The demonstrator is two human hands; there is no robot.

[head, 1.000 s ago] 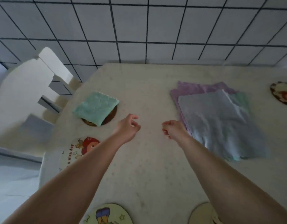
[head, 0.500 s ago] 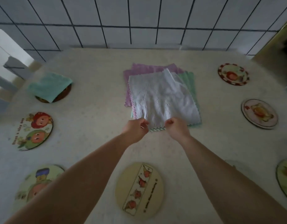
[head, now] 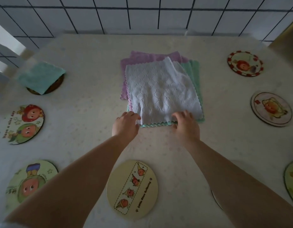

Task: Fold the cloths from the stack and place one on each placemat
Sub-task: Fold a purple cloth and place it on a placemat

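A stack of cloths lies mid-table: a white patterned cloth (head: pixel 160 91) on top, purple cloths (head: pixel 142 56) and teal cloths (head: pixel 194 71) beneath. My left hand (head: pixel 126 125) pinches the white cloth's near left corner. My right hand (head: pixel 186 125) holds its near edge further right, fingers on top. A folded teal cloth (head: pixel 41 78) rests on the far-left placemat (head: pixel 59 83). Bare round placemats lie at the left (head: pixel 22 124), near left (head: pixel 30 183), near centre (head: pixel 132 190), far right (head: pixel 244 63) and right (head: pixel 271 109).
Another placemat (head: pixel 292 183) is cut off by the right edge, and one (head: pixel 215 200) is mostly hidden under my right forearm. A white chair (head: pixel 4 46) stands off the table's left corner. Tiled floor (head: pixel 142 14) lies beyond the far table edge.
The view swung right to centre on the stack. Both hands moved from bare table to the white cloth's near edge and took hold of it.
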